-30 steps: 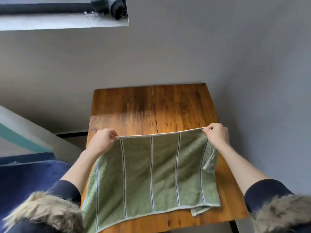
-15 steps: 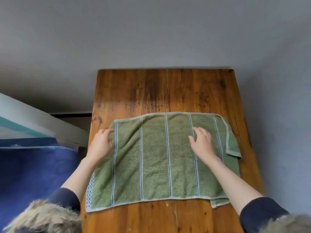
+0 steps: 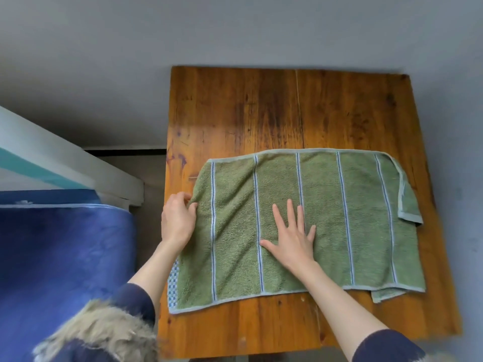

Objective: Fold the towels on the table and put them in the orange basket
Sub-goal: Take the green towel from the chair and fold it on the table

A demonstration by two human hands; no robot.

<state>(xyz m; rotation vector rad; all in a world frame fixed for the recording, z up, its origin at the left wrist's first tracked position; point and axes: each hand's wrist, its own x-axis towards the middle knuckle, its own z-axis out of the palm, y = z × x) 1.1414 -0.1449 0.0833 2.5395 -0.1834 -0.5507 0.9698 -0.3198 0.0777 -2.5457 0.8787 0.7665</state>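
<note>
Change: my right hand has slid flat to the middle of the green striped terry towel.
Left hand: now pinches towel's left edge, over the wooden table edge.
Meaning: I judge the next fold starts.

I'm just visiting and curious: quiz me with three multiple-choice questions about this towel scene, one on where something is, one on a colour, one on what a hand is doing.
1. Where does the green striped terry towel lie?
A. On the brown wooden table
B. In an orange basket
C. On the floor

2. What colour are the towel's thin stripes?
A. Red
B. Pale blue-white
C. Black

3. What is the right hand doing?
A. Gripping a corner in the air
B. Resting flat on the towel, fingers spread
C. Hanging off the table

Answers:
1 A, the towel is spread on the wood.
2 B, light lines cross the green.
3 B, its palm lies on the cloth, while the left hand touches the towel's left edge.
</note>
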